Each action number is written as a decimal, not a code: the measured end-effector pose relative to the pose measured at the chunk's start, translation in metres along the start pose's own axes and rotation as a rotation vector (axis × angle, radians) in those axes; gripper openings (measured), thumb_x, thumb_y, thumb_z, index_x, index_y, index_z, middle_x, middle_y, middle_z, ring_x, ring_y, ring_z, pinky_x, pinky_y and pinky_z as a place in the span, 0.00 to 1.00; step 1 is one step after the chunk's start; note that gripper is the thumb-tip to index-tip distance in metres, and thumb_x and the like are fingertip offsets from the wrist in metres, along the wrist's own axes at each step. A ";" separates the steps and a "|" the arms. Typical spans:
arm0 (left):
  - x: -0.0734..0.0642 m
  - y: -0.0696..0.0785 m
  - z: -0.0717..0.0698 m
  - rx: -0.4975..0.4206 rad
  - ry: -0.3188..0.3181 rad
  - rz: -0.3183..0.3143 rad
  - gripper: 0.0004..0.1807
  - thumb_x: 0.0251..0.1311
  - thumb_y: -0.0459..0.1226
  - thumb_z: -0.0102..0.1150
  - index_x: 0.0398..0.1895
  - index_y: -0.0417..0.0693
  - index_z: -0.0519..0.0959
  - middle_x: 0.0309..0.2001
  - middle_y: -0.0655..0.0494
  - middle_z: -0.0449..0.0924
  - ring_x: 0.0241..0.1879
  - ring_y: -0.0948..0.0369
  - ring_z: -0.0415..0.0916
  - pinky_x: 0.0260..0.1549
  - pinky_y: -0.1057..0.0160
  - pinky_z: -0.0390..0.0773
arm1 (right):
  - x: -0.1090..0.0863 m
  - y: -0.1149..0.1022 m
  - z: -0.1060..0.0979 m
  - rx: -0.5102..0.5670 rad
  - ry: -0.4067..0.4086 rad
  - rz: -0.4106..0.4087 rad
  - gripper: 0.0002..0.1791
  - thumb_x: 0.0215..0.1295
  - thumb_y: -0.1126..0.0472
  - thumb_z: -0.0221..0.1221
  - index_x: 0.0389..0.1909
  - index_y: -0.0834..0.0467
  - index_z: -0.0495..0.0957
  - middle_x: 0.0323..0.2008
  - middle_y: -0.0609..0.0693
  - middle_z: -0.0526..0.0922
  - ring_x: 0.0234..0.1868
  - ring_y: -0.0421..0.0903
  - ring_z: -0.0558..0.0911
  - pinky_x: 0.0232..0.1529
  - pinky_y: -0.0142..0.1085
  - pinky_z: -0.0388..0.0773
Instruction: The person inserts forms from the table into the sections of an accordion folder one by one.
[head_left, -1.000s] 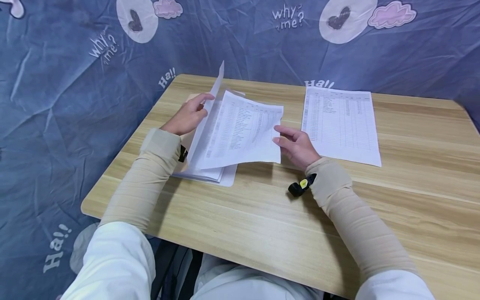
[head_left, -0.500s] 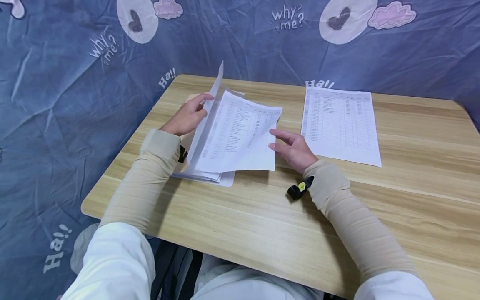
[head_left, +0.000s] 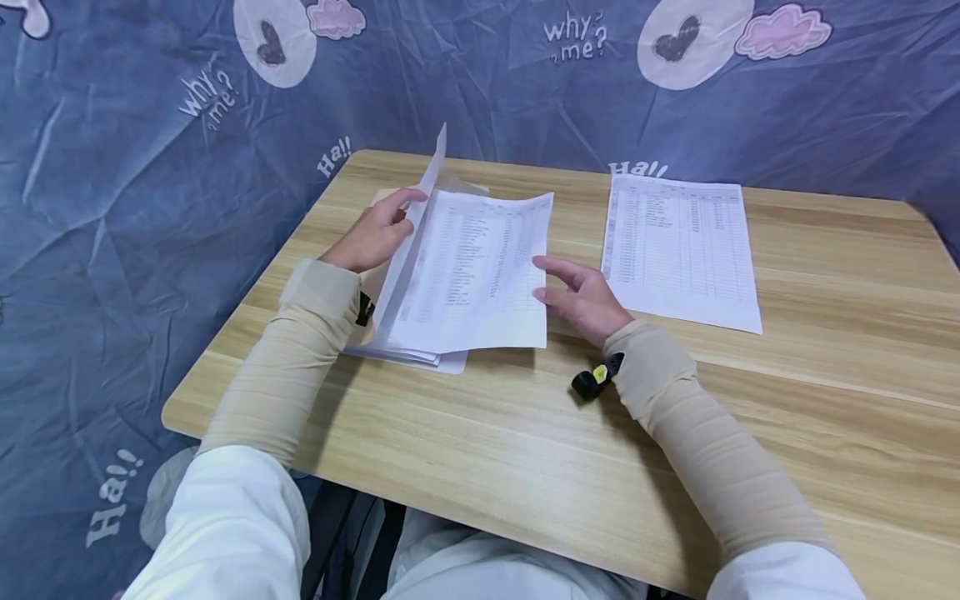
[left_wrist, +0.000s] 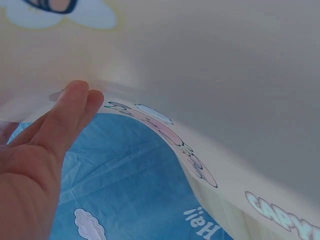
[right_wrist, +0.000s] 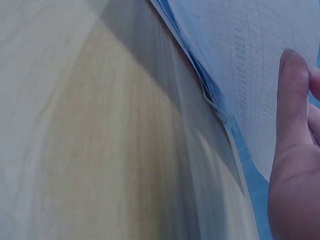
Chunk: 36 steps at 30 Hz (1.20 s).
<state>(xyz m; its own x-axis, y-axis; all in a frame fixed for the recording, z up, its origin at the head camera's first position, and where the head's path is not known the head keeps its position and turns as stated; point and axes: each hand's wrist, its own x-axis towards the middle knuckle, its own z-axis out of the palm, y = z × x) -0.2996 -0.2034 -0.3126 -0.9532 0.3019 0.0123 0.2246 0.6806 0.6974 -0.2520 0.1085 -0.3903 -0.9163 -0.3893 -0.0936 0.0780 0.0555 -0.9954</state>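
Evidently, your right hand is pinching the sheet over the folder, fingertips slightly apart; your left hand is pinching the cover. Probably light and floppy, the sheet is favouring edge holds.

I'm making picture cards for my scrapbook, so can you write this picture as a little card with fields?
Left hand: holds up a white cartoon-printed cover
Right hand: touches the right edge of a white printed paper sheet
Farther right: second printed white sheet, lying flat on the light wood-grain table
Behind: wrinkled blue fabric cloth with cartoon pictures
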 end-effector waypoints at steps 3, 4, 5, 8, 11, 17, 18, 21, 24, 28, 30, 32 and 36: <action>-0.001 0.000 0.000 0.007 -0.003 -0.003 0.24 0.66 0.32 0.36 0.66 0.46 0.63 0.61 0.46 0.66 0.43 0.51 0.66 0.46 0.55 0.65 | 0.001 -0.001 0.003 0.011 0.001 -0.001 0.32 0.63 0.64 0.59 0.68 0.58 0.62 0.71 0.53 0.57 0.45 0.40 0.80 0.48 0.30 0.76; -0.001 0.000 0.000 0.010 -0.004 -0.002 0.24 0.66 0.32 0.36 0.66 0.47 0.63 0.61 0.46 0.66 0.42 0.51 0.66 0.46 0.56 0.65 | 0.001 -0.001 0.003 0.015 0.000 0.000 0.32 0.63 0.64 0.59 0.68 0.58 0.62 0.71 0.53 0.57 0.45 0.40 0.80 0.48 0.31 0.76; -0.001 0.001 -0.001 0.011 -0.005 -0.003 0.24 0.66 0.32 0.36 0.66 0.47 0.62 0.60 0.45 0.67 0.42 0.51 0.66 0.45 0.56 0.65 | 0.001 -0.002 0.004 0.017 0.006 0.003 0.32 0.63 0.64 0.59 0.68 0.58 0.63 0.71 0.52 0.57 0.45 0.40 0.80 0.48 0.31 0.76; -0.001 0.001 -0.001 0.013 -0.008 -0.003 0.24 0.66 0.32 0.36 0.66 0.47 0.62 0.59 0.46 0.67 0.40 0.51 0.65 0.44 0.56 0.65 | 0.002 -0.003 0.006 0.025 0.017 0.006 0.31 0.63 0.64 0.59 0.68 0.55 0.63 0.70 0.50 0.58 0.44 0.40 0.79 0.47 0.31 0.76; -0.002 0.002 -0.001 0.015 -0.006 0.001 0.24 0.66 0.32 0.35 0.66 0.47 0.62 0.60 0.46 0.66 0.40 0.52 0.65 0.44 0.57 0.64 | 0.004 -0.003 0.007 0.039 0.027 0.002 0.31 0.63 0.64 0.59 0.68 0.54 0.64 0.70 0.49 0.58 0.44 0.40 0.78 0.48 0.31 0.76; -0.002 0.003 -0.002 0.022 -0.008 -0.002 0.25 0.66 0.33 0.36 0.67 0.47 0.62 0.63 0.46 0.64 0.45 0.52 0.65 0.48 0.55 0.64 | 0.005 -0.005 0.009 0.010 0.051 0.021 0.30 0.63 0.63 0.58 0.67 0.54 0.65 0.69 0.49 0.59 0.46 0.43 0.79 0.48 0.32 0.76; -0.002 0.003 -0.003 0.023 -0.009 -0.004 0.25 0.66 0.33 0.36 0.67 0.47 0.62 0.63 0.46 0.64 0.45 0.52 0.65 0.48 0.55 0.64 | 0.005 -0.005 0.009 -0.006 0.055 0.030 0.30 0.63 0.63 0.58 0.67 0.54 0.65 0.69 0.49 0.60 0.46 0.44 0.79 0.48 0.33 0.76; -0.003 0.004 -0.003 0.026 -0.010 -0.005 0.25 0.67 0.33 0.36 0.67 0.47 0.62 0.63 0.46 0.64 0.45 0.52 0.64 0.48 0.56 0.63 | 0.005 -0.003 0.008 -0.051 0.054 0.055 0.30 0.63 0.62 0.59 0.67 0.55 0.65 0.69 0.51 0.61 0.45 0.44 0.81 0.47 0.32 0.77; -0.003 0.003 -0.003 0.026 -0.010 -0.003 0.24 0.67 0.33 0.36 0.67 0.47 0.62 0.60 0.45 0.66 0.40 0.52 0.64 0.44 0.56 0.63 | 0.007 0.000 0.008 -0.088 0.046 0.057 0.30 0.63 0.63 0.58 0.67 0.58 0.64 0.68 0.54 0.61 0.41 0.43 0.82 0.45 0.31 0.77; -0.003 0.002 -0.003 0.026 -0.012 -0.010 0.24 0.67 0.33 0.36 0.67 0.48 0.62 0.63 0.46 0.64 0.44 0.52 0.65 0.46 0.55 0.64 | 0.009 0.003 0.010 -0.128 0.053 0.062 0.29 0.62 0.64 0.58 0.66 0.59 0.66 0.66 0.55 0.65 0.36 0.40 0.81 0.40 0.30 0.77; -0.003 0.002 -0.003 0.027 -0.012 -0.015 0.24 0.67 0.34 0.36 0.67 0.48 0.62 0.66 0.48 0.62 0.47 0.52 0.65 0.48 0.55 0.64 | 0.010 0.004 0.012 -0.133 0.055 0.071 0.29 0.61 0.66 0.58 0.65 0.60 0.66 0.65 0.55 0.66 0.37 0.41 0.80 0.39 0.31 0.77; -0.003 0.002 -0.004 0.025 -0.013 -0.019 0.24 0.67 0.34 0.36 0.67 0.48 0.62 0.66 0.49 0.61 0.48 0.52 0.65 0.49 0.55 0.64 | 0.010 0.004 0.014 -0.129 0.056 0.083 0.29 0.61 0.67 0.58 0.65 0.61 0.66 0.65 0.55 0.67 0.41 0.44 0.80 0.39 0.32 0.78; -0.003 0.003 -0.004 0.019 -0.017 -0.022 0.25 0.67 0.34 0.35 0.67 0.48 0.61 0.66 0.49 0.60 0.49 0.52 0.65 0.49 0.54 0.65 | 0.010 0.005 0.014 -0.147 0.052 0.126 0.29 0.61 0.69 0.57 0.65 0.63 0.65 0.66 0.57 0.65 0.52 0.51 0.77 0.43 0.33 0.79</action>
<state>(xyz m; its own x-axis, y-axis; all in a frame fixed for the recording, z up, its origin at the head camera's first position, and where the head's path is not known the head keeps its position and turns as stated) -0.2966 -0.2053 -0.3074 -0.9543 0.2984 -0.0151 0.2079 0.6994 0.6838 -0.2554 0.0916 -0.3961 -0.9224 -0.3228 -0.2122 0.1388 0.2357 -0.9619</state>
